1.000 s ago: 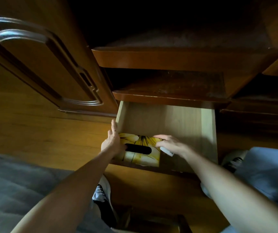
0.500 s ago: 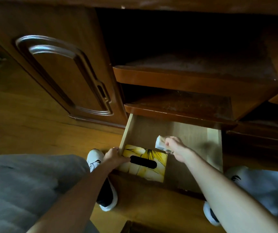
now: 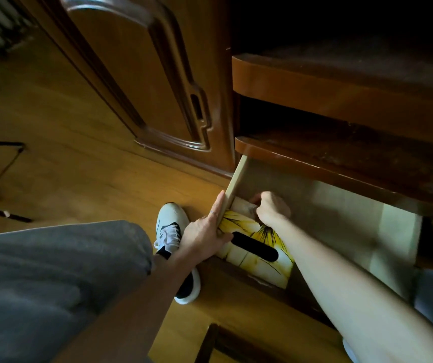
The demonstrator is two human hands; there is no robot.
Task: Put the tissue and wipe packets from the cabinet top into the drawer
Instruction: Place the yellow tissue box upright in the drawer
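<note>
The right hand [image 3: 271,209] has its fingers curled round a small pale packet [image 3: 244,206], pressing it into the far left corner of the open light wooden drawer [image 3: 354,221]; the left hand [image 3: 204,231] lies along the drawer's left side wall with straight fingers outside and the thumb hooked over the edge; just near of the packet, a yellow flower-printed tissue box with a black oval slot [image 3: 257,248] sits in the drawer's near left corner; a white and black sneaker [image 3: 173,247] rests on the wooden floor [image 3: 66,153] to the left.
</note>
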